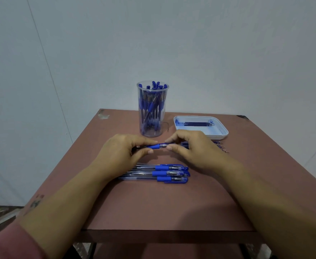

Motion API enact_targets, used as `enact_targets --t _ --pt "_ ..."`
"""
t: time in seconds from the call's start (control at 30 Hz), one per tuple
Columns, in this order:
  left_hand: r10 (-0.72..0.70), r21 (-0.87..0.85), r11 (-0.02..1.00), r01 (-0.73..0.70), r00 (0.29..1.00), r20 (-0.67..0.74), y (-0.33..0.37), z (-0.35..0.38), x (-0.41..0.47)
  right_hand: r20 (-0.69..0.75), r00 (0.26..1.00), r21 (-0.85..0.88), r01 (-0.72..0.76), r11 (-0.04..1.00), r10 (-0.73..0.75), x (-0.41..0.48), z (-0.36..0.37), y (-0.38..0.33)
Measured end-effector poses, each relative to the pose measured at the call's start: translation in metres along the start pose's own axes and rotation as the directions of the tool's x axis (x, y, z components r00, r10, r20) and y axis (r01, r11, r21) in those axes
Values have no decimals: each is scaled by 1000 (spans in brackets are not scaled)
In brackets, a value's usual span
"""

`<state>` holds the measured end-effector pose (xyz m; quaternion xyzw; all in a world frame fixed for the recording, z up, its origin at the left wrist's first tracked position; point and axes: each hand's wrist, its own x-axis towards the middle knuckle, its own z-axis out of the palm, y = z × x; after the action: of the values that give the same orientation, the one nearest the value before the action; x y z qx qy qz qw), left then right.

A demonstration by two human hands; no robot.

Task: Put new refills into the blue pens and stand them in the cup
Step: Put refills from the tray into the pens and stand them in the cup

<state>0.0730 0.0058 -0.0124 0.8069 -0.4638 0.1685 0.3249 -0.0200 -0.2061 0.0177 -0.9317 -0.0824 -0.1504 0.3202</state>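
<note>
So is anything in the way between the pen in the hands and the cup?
Nothing visible. The pen, held by the left hand and right hand, hangs just in front of the cup, with only bare table between. The tray sits off to the right. The cup is crowded with pens, though.

Blue pens (160, 172); clear cup (152, 109); white tray (222, 134); reddish-brown table (164, 206); pink sleeve (7, 243).
</note>
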Motion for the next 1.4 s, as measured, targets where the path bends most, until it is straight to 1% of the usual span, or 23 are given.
enact_targets --t 0.13,0.23,0.33,0.4,0.53,0.6,0.63,0.73,0.83,0.97,1.03,1.1,1.2,1.27,1.33,1.4 --pt "37 45 998 -35 998 -59 -1 0 0 -90 994 -6 66 998 -66 1 7 2" --pt "39 76 997 -33 997 -69 1 -2 0 -112 989 -19 99 995 -101 2 10 5" --pt "2 26 1000 0 998 -62 5 -1 1 -81 995 48 66 997 -62 4 10 6" --pt "-42 43 998 44 998 -49 9 -1 2 -79 997 125 11 992 -1 7 10 7" --pt "-157 156 977 147 986 52 14 -5 -6 -167 974 339 -90 937 154 9 2 12" --pt "-244 230 951 206 958 153 18 -9 -12 -228 954 411 -87 908 194 9 -3 13" --pt "-284 262 938 226 935 213 20 -10 -14 -264 944 416 -76 906 200 8 -6 13" --pt "-317 295 930 219 884 343 27 -12 -20 -353 920 371 -28 928 169 9 -11 9" --pt "-305 315 932 179 856 416 31 -9 -27 -412 901 332 14 943 132 11 -12 7" --pt "-299 326 931 167 860 413 31 -7 -30 -455 890 280 100 955 40 13 -14 4" --pt "-301 333 928 165 860 413 31 -7 -30 -499 867 244 161 956 -18 17 -19 -3" --pt "-299 343 926 157 860 413 31 -6 -30 -553 831 232 213 949 -52 25 -27 -11" --pt "-298 346 925 156 863 408 30 -6 -30 -642 766 272 272 923 -37 42 -44 -23" --pt "-298 342 926 159 864 405 29 -5 -30 -699 714 263 319 910 -48 54 -55 -31" --pt "-301 341 926 162 862 408 29 -5 -31 -738 672 225 337 914 -66 66 -65 -36" --pt "-305 343 925 165 860 410 30 -5 -30 -749 658 188 327 926 -80 77 -71 -36"
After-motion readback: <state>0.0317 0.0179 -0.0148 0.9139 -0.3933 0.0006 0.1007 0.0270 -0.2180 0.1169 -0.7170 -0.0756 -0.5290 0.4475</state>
